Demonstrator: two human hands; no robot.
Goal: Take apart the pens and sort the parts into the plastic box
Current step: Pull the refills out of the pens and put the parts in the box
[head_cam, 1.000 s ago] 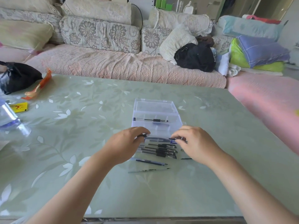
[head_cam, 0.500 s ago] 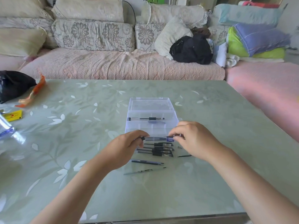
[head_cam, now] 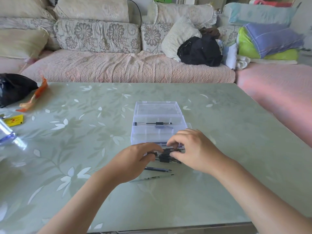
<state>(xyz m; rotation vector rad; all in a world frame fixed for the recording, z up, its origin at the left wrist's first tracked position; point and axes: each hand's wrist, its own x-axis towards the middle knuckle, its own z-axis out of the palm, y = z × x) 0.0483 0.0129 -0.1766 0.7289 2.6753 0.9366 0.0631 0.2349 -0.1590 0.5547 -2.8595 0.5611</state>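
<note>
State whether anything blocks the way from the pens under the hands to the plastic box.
Nothing visible does. The left hand and right hand hold the pens right in front of the plastic box; its lid lies open behind.

hands around pens beside plastic box

Home living rm. Long sofa w/ pink quilted seat cover & floral back cushions along the far side. Folded blankets & a pale blue pillow piled at its right end, black cloth bundle beside them. Table w/ leaf-pattern top in front.
</note>
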